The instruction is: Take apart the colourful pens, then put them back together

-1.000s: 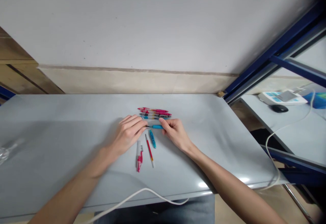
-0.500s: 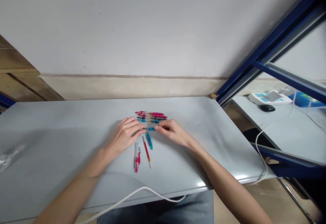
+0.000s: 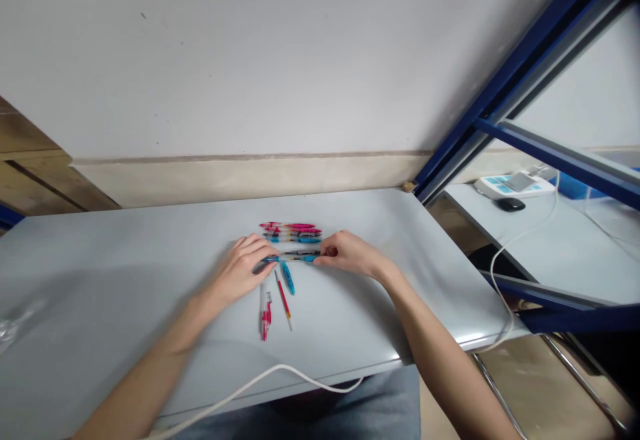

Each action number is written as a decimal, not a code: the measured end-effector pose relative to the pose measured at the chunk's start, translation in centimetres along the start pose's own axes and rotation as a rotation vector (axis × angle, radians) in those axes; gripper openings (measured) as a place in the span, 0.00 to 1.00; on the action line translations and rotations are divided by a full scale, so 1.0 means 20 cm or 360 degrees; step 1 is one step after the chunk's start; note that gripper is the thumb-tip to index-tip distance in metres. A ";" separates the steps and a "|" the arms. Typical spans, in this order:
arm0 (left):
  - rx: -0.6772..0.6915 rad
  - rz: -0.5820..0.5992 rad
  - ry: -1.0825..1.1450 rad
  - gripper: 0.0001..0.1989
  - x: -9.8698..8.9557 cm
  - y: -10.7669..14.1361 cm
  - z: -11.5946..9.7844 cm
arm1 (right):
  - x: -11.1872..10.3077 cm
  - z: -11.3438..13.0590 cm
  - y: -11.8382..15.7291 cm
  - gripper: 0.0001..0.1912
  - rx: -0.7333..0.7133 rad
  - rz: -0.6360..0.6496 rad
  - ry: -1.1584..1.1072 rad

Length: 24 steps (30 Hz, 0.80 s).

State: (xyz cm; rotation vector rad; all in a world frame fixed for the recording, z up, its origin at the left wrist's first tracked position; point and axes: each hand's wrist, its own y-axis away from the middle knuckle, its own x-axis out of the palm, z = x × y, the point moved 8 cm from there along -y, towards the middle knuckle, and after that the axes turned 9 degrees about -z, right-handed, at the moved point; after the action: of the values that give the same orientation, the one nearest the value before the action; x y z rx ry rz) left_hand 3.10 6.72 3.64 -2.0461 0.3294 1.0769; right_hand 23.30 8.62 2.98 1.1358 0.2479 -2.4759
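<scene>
Two pens lie crosswise between my hands, a dark clear-barrelled pen [image 3: 300, 252] and, just nearer to me, a blue pen [image 3: 305, 259]. My left hand [image 3: 246, 263] is closed at their left ends, and my right hand [image 3: 350, 253] pinches at their right ends; the fingers partly hide both tips. Right below them is a blue pen barrel [image 3: 288, 279], lying at a slant. Nearer still are a loose red refill [image 3: 283, 300] and a clear and red pen part [image 3: 265, 317]. Beyond my hands, several pens [image 3: 293, 232], red, dark and blue, lie in a row.
A white cable [image 3: 283, 367] crosses the front edge of the grey table [image 3: 125, 280]. Clear plastic [image 3: 7, 333] lies at the far left. Past the blue metal frame [image 3: 460, 120], a second table holds a black mouse [image 3: 511, 204] and a white device [image 3: 515, 185].
The short blue piece between my hands has given way to a longer blue pen, with a dark pen alongside it. My hands are slightly farther apart. The whole view has shifted a little.
</scene>
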 end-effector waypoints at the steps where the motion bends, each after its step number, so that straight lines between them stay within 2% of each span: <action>1: -0.0005 -0.0003 -0.0008 0.06 0.00 0.00 0.01 | -0.01 0.00 0.00 0.17 0.0028 -0.0044 0.0060; 6: -0.0013 -0.0035 -0.0056 0.08 -0.02 0.00 0.04 | -0.03 -0.01 -0.01 0.17 0.0093 -0.0200 0.0294; 9: -0.0093 -0.0045 -0.0092 0.07 -0.03 -0.01 0.06 | -0.01 -0.01 -0.01 0.18 0.0055 -0.0210 0.0428; 14: -0.0249 0.0023 -0.0020 0.13 -0.02 0.01 0.11 | 0.05 0.05 -0.01 0.20 -0.0057 -0.0208 0.0529; 20: -0.0249 -0.0033 0.0044 0.10 -0.02 0.01 0.11 | 0.06 0.10 0.00 0.17 -0.0036 -0.0265 0.0670; 24: -0.0330 -0.0104 -0.0057 0.14 -0.03 0.02 0.16 | 0.06 0.11 0.00 0.16 -0.0067 -0.0285 0.0708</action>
State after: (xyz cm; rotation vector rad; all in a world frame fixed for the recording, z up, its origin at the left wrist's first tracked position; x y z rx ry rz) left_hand 0.77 8.79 2.85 -2.2007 0.1361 1.1459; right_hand 21.06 7.64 3.61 1.7031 0.5457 -2.3191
